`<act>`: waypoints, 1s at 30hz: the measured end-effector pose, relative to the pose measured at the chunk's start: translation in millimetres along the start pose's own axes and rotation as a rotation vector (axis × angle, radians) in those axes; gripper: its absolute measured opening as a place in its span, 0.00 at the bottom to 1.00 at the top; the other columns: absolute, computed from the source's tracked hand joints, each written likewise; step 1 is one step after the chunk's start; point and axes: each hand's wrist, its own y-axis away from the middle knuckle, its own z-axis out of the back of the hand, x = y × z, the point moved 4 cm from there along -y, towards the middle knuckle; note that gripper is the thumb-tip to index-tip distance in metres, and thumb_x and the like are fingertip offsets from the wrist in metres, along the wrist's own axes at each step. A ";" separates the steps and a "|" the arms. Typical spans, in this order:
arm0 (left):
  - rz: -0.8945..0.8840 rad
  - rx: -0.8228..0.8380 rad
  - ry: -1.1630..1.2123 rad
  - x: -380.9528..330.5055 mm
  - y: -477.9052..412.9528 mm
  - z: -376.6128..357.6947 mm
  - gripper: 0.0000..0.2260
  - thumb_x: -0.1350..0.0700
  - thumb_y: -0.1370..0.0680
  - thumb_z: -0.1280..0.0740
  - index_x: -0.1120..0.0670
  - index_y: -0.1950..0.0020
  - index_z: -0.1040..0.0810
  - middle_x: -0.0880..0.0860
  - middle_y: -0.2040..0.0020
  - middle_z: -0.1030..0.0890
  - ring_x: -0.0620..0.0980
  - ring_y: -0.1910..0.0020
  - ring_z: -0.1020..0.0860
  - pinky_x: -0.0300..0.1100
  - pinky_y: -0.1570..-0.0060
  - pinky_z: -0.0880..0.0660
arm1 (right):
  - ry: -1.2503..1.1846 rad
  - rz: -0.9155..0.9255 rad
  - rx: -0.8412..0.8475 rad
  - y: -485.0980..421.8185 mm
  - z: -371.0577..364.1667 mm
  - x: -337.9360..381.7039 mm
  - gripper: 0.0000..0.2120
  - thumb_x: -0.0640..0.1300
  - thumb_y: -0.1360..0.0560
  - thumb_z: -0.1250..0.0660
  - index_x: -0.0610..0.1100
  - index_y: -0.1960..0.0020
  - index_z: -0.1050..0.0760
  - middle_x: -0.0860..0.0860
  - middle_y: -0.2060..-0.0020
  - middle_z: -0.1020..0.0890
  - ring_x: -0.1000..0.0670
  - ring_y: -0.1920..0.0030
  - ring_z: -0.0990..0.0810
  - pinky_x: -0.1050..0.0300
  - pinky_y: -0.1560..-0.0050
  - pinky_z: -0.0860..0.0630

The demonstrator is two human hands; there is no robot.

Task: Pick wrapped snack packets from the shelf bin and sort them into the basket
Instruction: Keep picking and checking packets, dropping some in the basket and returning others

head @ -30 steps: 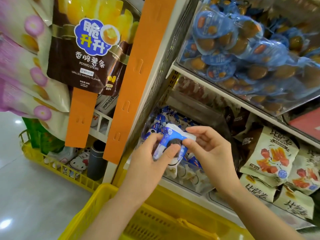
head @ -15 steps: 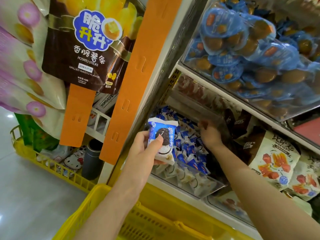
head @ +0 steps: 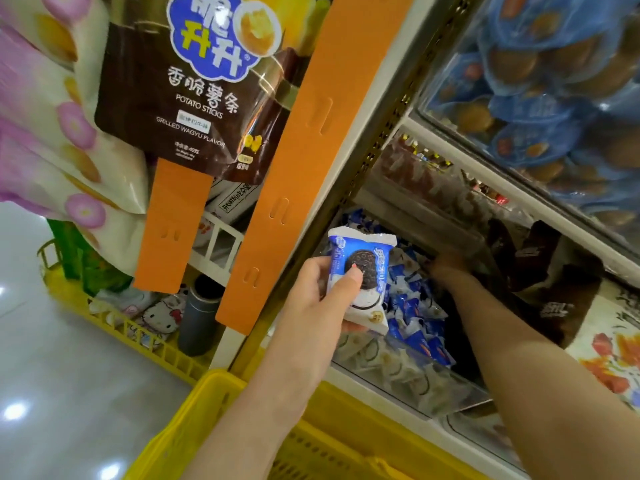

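Left hand (head: 317, 299) holds one snack packet (head: 360, 268); right hand (head: 446, 263) reaches into the shelf bin (head: 450, 393).
A brown bag (head: 194, 98) up high says "POTATO STICKS" and "GRILLED WAGYU FLAVOR". The packet is blue and white with a dark round cookie on it, pinched by thumb and fingers in front of the bin. The right hand is too blurry to tell its grip.
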 end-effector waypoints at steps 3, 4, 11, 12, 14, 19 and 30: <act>0.001 0.000 -0.016 2.1 -0.9 0.8 0.05 0.52 0.23 0.37 0.47 0.48 0.26 0.46 0.58 0.16 0.45 0.58 0.17 0.41 0.56 0.20 | -0.034 -0.029 -0.071 -2.0 0.2 -3.9 0.12 0.42 0.22 0.39 0.37 0.42 0.27 0.37 0.44 0.24 0.39 0.44 0.24 0.45 0.41 0.26; -0.002 0.003 -0.022 2.2 -0.8 0.6 0.06 0.52 0.23 0.37 0.47 0.47 0.26 0.46 0.57 0.16 0.46 0.57 0.17 0.41 0.56 0.20 | -0.067 -0.045 -0.109 -1.2 2.5 -4.0 0.12 0.41 0.22 0.40 0.37 0.40 0.28 0.38 0.43 0.24 0.39 0.43 0.25 0.45 0.40 0.27; 0.004 -0.049 -0.084 4.2 5.9 4.4 0.10 0.56 0.22 0.38 0.45 0.43 0.28 0.48 0.54 0.17 0.45 0.59 0.17 0.43 0.59 0.19 | -0.018 0.098 -0.329 27.7 67.4 17.5 0.17 0.42 0.20 0.43 0.35 0.35 0.30 0.37 0.37 0.27 0.38 0.38 0.28 0.49 0.43 0.29; 0.020 -0.063 -0.102 4.9 6.9 5.8 0.08 0.55 0.22 0.38 0.45 0.45 0.27 0.49 0.53 0.17 0.45 0.60 0.17 0.41 0.60 0.19 | -0.059 0.133 -0.334 37.8 75.8 21.0 0.17 0.43 0.20 0.42 0.37 0.35 0.30 0.37 0.37 0.27 0.38 0.38 0.27 0.50 0.44 0.29; 0.056 -0.099 -0.131 5.8 8.6 8.8 0.06 0.55 0.21 0.38 0.45 0.48 0.27 0.51 0.53 0.18 0.44 0.62 0.18 0.37 0.63 0.20 | -0.211 0.212 -0.273 64.2 85.6 25.9 0.15 0.44 0.21 0.42 0.38 0.38 0.27 0.38 0.41 0.24 0.39 0.42 0.25 0.53 0.49 0.30; 0.143 -0.155 -0.141 4.3 19.3 7.3 0.10 0.52 0.20 0.41 0.51 0.40 0.30 0.51 0.55 0.21 0.47 0.62 0.21 0.38 0.66 0.22 | -0.916 0.200 0.237 159.3 83.1 20.6 0.04 0.42 0.23 0.37 0.43 0.52 0.24 0.47 0.60 0.20 0.53 0.63 0.21 0.64 0.63 0.24; 0.116 0.060 -0.247 4.0 48.2 -11.1 0.26 0.43 0.36 0.30 0.45 0.39 0.27 0.48 0.48 0.17 0.44 0.50 0.18 0.47 0.46 0.24 | -0.982 0.427 0.496 252.4 63.9 31.0 0.05 0.40 0.23 0.36 0.43 0.52 0.22 0.49 0.58 0.16 0.54 0.58 0.18 0.65 0.61 0.21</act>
